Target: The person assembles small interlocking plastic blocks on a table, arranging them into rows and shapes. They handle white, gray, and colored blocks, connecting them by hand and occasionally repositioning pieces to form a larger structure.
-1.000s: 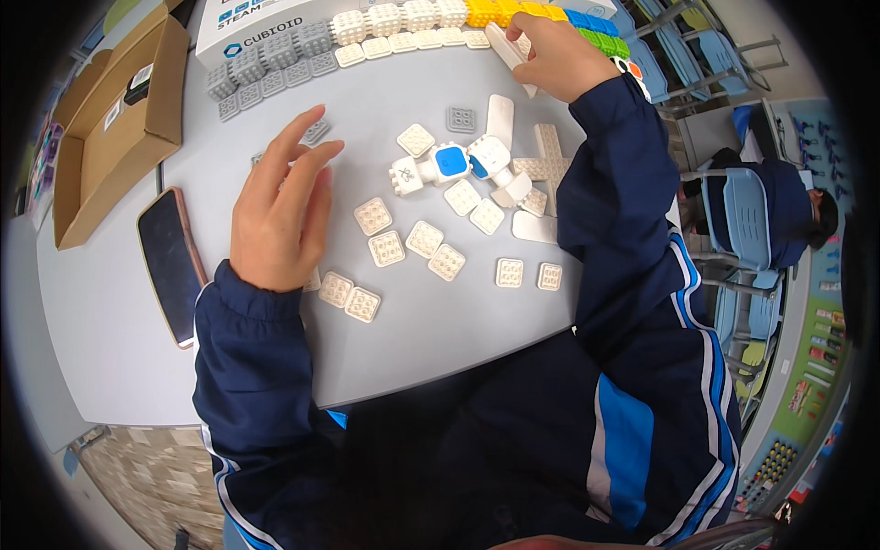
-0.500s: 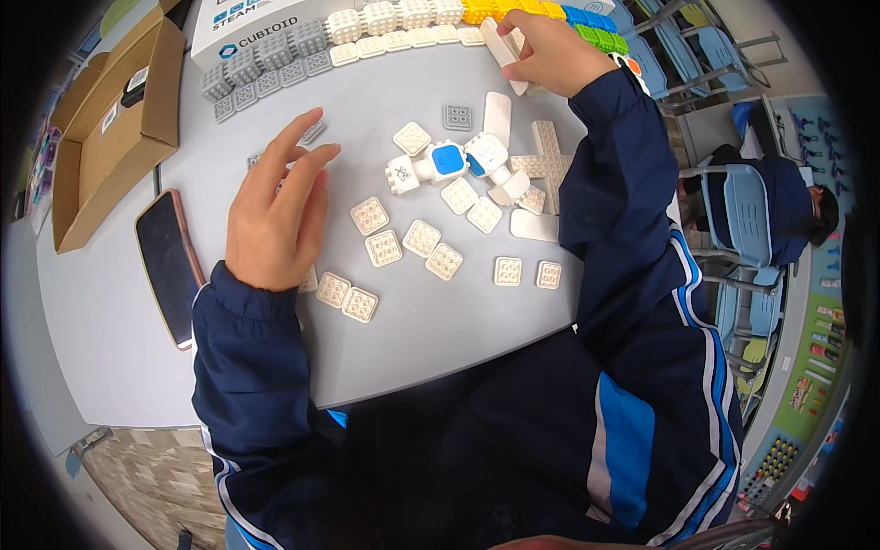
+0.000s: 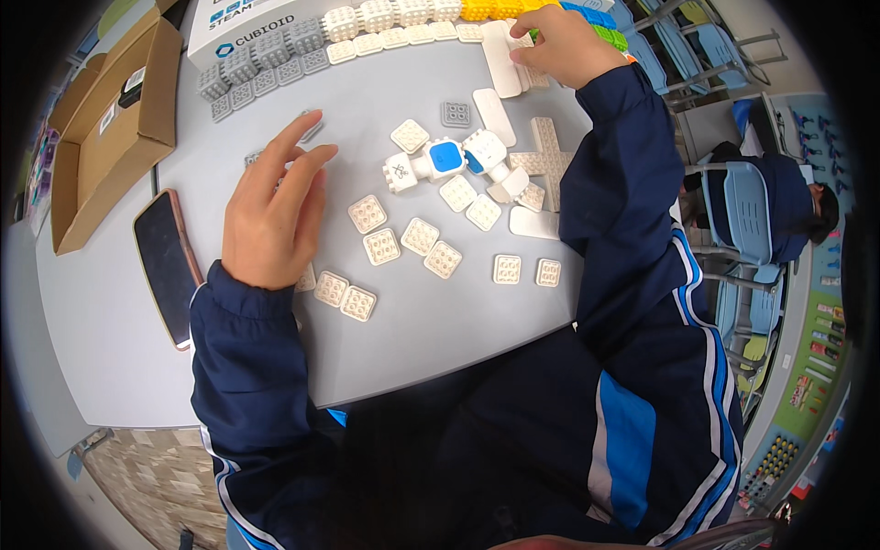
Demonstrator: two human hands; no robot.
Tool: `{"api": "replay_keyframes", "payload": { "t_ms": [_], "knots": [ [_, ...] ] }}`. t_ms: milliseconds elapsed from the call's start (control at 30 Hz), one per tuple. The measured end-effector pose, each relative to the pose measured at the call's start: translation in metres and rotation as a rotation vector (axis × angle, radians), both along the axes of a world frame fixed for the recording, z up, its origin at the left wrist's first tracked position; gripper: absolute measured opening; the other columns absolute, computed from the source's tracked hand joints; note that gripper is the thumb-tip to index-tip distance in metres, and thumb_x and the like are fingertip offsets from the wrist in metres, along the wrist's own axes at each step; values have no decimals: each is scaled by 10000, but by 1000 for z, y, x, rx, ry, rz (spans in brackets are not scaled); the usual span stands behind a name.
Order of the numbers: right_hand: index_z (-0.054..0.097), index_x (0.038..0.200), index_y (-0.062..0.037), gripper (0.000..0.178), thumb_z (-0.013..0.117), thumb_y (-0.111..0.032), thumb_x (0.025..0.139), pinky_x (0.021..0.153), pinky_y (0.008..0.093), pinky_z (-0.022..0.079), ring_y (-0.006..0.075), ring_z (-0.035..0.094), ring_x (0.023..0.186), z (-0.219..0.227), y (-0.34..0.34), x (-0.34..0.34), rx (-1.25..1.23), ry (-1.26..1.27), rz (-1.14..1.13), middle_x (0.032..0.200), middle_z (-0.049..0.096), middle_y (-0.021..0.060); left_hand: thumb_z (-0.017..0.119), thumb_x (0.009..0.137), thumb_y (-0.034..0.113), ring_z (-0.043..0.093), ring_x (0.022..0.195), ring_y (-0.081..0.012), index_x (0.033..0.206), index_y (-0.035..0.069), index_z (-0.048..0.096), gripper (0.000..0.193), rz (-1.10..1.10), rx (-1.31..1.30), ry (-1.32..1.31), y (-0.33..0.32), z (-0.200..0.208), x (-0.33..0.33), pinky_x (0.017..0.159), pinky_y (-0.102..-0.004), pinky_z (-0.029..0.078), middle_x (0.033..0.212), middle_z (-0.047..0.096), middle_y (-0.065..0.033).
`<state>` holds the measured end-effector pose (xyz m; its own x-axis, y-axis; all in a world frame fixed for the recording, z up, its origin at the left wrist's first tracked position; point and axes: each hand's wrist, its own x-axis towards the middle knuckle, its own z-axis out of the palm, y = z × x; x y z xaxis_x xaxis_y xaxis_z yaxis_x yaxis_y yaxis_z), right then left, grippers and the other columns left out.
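Observation:
My right hand [image 3: 573, 46] reaches to the far side of the table, thumb and forefinger apart over a smooth long white plate [image 3: 500, 60] and a studded white piece [image 3: 534, 79] beside it. I cannot tell whether its fingertips touch them. My left hand [image 3: 275, 215] is held over the table with fingers spread, nothing in it, partly covering a few small grey and white pieces. Between the hands lies a joined model of white blocks with a blue square [image 3: 446, 157]. Around it are several square white studded plates [image 3: 420, 236] and a grey one [image 3: 455, 115].
A white cross-shaped studded piece [image 3: 543, 165] lies beside my right sleeve. Rows of grey blocks [image 3: 271, 62], white, yellow, blue and green ones line the far edge before a white box [image 3: 252, 27]. At left are a phone [image 3: 168, 266] and an open cardboard box [image 3: 115, 137].
The long white plate, earlier tilted between my right thumb and finger, now lies flatter with the fingers apart above it. My left hand has hardly moved.

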<state>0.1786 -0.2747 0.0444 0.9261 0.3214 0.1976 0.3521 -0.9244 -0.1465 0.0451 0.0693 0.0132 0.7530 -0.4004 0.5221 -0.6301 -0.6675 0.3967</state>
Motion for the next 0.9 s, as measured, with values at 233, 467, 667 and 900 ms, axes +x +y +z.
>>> {"api": "replay_keyframes", "payload": {
  "t_ms": [233,467,667,900],
  "knots": [
    [744,948,13,287,741,-187,743,848,399,535,376,688,930,10,5,1,-13,177,-64,949,713,247,664,818,-72,667,893,-263,1058,30,678,261,0,23,-3,1,-1,0,773,-342,550,1285,631,-124],
    [747,923,12,314,764,-228,722,785,390,552,358,703,851,1,-2,12,-8,199,-42,876,714,246,666,810,-73,659,861,-265,1057,28,677,267,-10,38,-12,2,-1,0,766,-346,542,1268,639,-122],
    [732,954,36,367,781,-248,727,761,376,554,326,709,825,5,1,10,27,260,-54,847,717,234,649,819,-80,658,902,-276,1056,14,677,257,-20,71,9,5,-2,1,797,-351,535,1265,642,-124],
    [724,933,60,381,792,-264,744,692,353,550,275,708,738,8,7,7,79,303,-107,776,717,200,621,847,-91,667,991,-290,1060,-6,680,237,-13,115,72,7,1,-1,851,-347,536,1263,648,-136]
  ]
}}
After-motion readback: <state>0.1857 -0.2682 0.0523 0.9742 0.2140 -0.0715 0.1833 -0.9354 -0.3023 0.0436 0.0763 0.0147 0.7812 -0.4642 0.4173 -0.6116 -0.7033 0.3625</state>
